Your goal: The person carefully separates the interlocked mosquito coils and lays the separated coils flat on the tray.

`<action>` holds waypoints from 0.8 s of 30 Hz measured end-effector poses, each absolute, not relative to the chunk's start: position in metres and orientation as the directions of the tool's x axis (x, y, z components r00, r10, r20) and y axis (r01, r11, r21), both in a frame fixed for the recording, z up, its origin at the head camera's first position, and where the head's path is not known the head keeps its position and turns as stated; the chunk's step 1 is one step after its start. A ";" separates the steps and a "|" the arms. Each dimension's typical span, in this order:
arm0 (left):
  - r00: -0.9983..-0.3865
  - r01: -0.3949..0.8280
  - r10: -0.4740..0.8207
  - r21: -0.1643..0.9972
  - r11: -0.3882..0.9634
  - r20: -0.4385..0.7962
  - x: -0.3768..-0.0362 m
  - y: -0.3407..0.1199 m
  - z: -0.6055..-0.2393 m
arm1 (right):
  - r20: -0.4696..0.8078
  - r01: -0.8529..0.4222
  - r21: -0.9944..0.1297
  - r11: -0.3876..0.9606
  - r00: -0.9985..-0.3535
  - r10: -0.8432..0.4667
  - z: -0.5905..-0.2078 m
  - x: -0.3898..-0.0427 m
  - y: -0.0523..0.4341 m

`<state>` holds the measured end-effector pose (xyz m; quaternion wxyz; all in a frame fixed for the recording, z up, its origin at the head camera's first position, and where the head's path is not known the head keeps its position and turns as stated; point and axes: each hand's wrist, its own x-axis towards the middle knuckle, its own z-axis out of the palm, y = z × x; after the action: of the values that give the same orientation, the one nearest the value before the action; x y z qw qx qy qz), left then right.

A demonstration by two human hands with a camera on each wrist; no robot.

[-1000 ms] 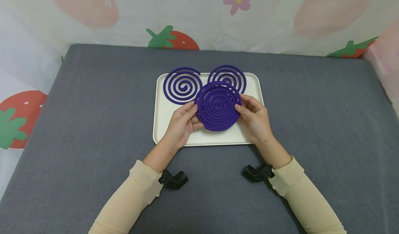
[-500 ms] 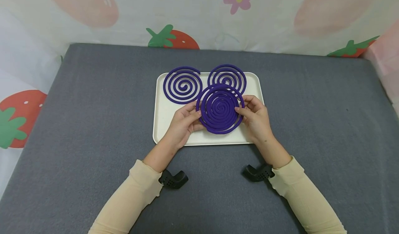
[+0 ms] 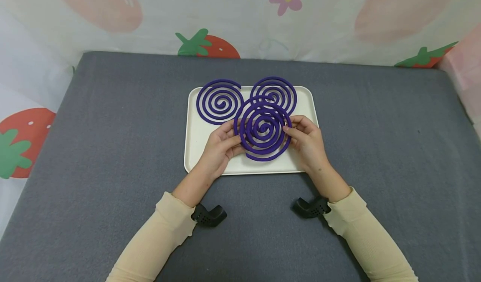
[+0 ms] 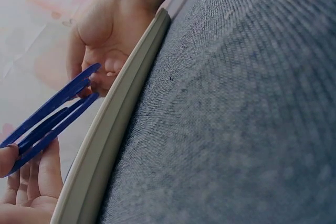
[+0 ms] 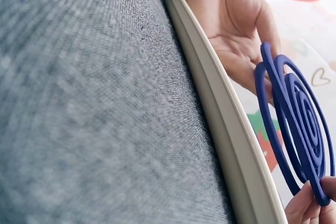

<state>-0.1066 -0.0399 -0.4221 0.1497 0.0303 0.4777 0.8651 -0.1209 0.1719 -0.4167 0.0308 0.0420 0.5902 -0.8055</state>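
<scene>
Two purple mosquito coils, partly nested in each other, are held above the tray. My left hand pinches their left edge between thumb and fingers. On the opposite side my right hand pinches the right edge, thumb on top. Seen edge-on in the left wrist view, the coils sit at different levels with gaps between their rings. Gaps also show between the rings of the coils in the right wrist view. Which coil each hand grips cannot be told.
A single purple coil lies at the tray's back left, overhanging its rim. Another coil lies at the back right, partly covered by the held ones. Grey cloth covers the table, and a strawberry-print curtain hangs behind.
The held coils went from a tight, nearly solid disc to loosely overlapping spirals with wide gaps, shifting apart from each other. Both hands have barely moved; the coils on the tray stay put.
</scene>
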 end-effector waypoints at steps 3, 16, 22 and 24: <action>-0.952 -0.231 0.292 0.832 -0.505 -0.087 -0.107 -0.040 -0.422 | -0.108 0.101 -0.948 -0.301 -0.994 0.006 -0.417 -0.121 0.172; -0.955 -0.223 0.290 0.796 -0.563 -0.062 -0.106 -0.040 -0.419 | -0.119 0.113 -0.931 -0.347 -0.993 -0.004 -0.412 -0.121 0.174; -0.959 -0.213 0.276 0.812 -0.543 -0.067 -0.105 -0.042 -0.416 | -0.123 0.121 -0.926 -0.357 -0.992 -0.016 -0.409 -0.122 0.177; -0.959 -0.211 0.273 0.828 -0.520 -0.073 -0.104 -0.044 -0.415 | -0.126 0.128 -0.926 -0.356 -0.992 -0.027 -0.408 -0.122 0.178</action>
<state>-0.1041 -0.0442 -0.4145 0.1388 0.0330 0.4700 0.8710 -0.1222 0.1780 -0.4085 0.0471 0.0444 0.5654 -0.8223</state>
